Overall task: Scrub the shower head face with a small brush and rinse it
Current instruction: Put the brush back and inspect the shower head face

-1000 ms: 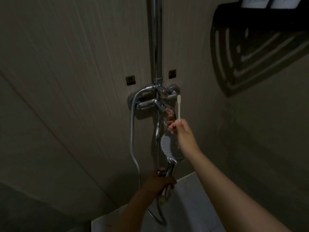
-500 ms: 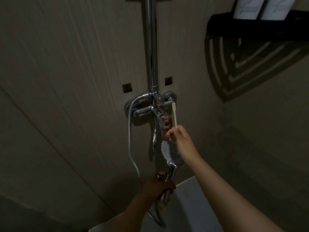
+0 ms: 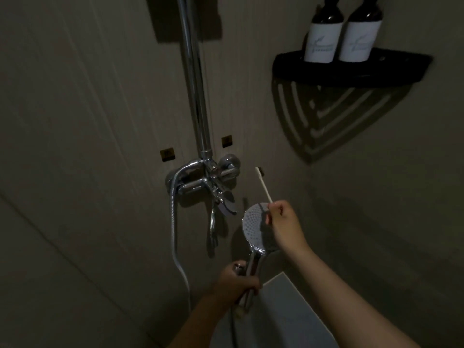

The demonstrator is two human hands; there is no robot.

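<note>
Chrome shower head (image 3: 253,226) is facing up for scrubbing, L hand (image 3: 238,282) fingers wrapping its handle; R hand (image 3: 286,222) is pinching brush (image 3: 263,184), bristles pointing away.

This is a dim bathroom shower corner. A chrome riser pipe (image 3: 198,96) runs up the panelled wall (image 3: 75,121) at 12 o'clock from a wall-mounted mixer tap (image 3: 198,185). A metal hose (image 3: 173,222) hangs from the tap beside a hand-held shower head (image 3: 252,226). At 2 o'clock a black corner shelf (image 3: 376,72) carries two dark labelled bottles (image 3: 324,38). A pale tub rim (image 3: 283,307) shows at 6 o'clock.
</note>
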